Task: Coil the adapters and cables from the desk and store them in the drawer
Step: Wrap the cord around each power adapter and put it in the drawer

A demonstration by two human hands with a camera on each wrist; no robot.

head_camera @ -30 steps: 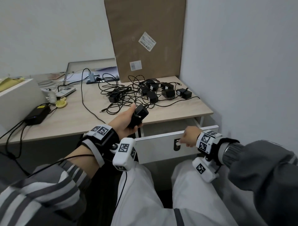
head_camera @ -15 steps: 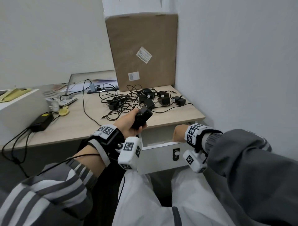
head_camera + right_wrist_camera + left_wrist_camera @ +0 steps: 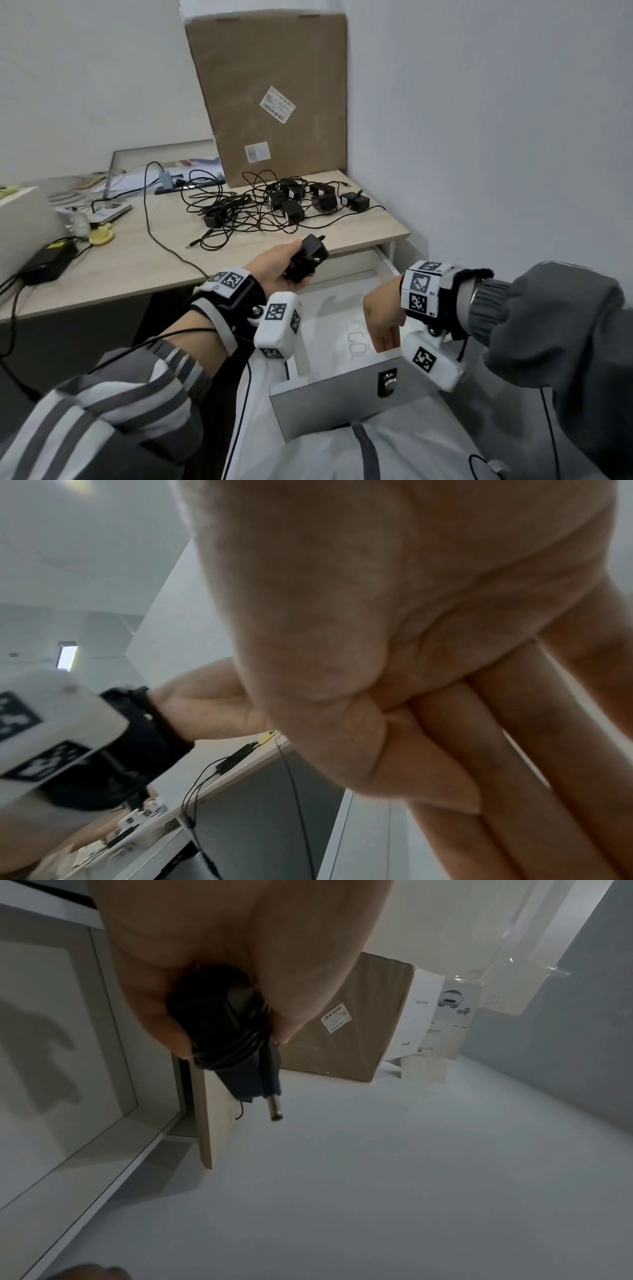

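The left hand (image 3: 274,267) curls its fingers around the coiled adapter (image 3: 306,262), while the right hand (image 3: 382,322) fingers (image 3: 534,750), straight and pressed together, reach into the open drawer (image 3: 329,401).

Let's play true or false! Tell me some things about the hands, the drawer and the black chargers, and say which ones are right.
1. The left hand holds a black adapter with its cable wound round it. True.
2. The drawer is closed. False: it is pulled out and open.
3. More adapters and loose cables lie on the desk. True.
4. The right hand holds a cable. False: it holds nothing, and its fingers reach over the drawer's front edge.
5. A cardboard box stands at the back of the desk. True.
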